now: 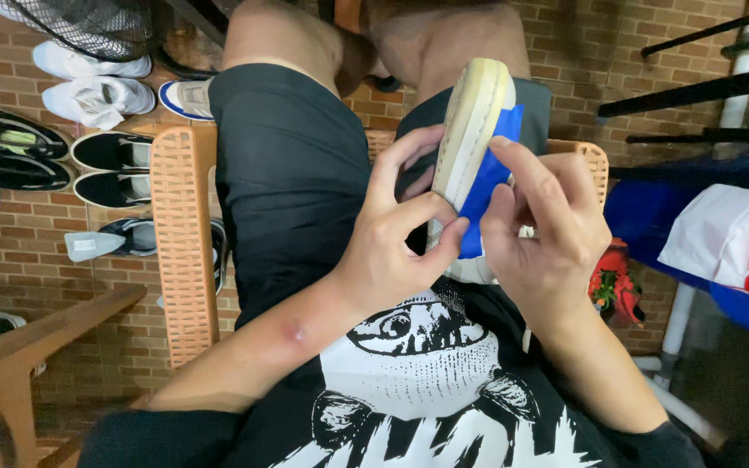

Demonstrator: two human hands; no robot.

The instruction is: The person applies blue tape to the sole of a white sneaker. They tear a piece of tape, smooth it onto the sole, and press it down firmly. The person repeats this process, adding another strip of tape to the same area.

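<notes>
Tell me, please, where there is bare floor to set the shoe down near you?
Bare brick floor lies between the orange stool and the wooden bench. Further up, rows of shoes crowd it. Both hands, left and right, hold the shoe.

light: even, moderately bright, soft | shadows: faint, darker at right edge and corners | glare: none | focus: sharp at centre | edges: wide-angle bending of the red brick floor [62,286]

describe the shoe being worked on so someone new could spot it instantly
Start at the seated person's lap in black shorts, centre frame. Between the left hand and right hand stands a shoe, its cream sole edge facing the camera. Unlike the shoes on the floor, it carries a blue strip.
</notes>
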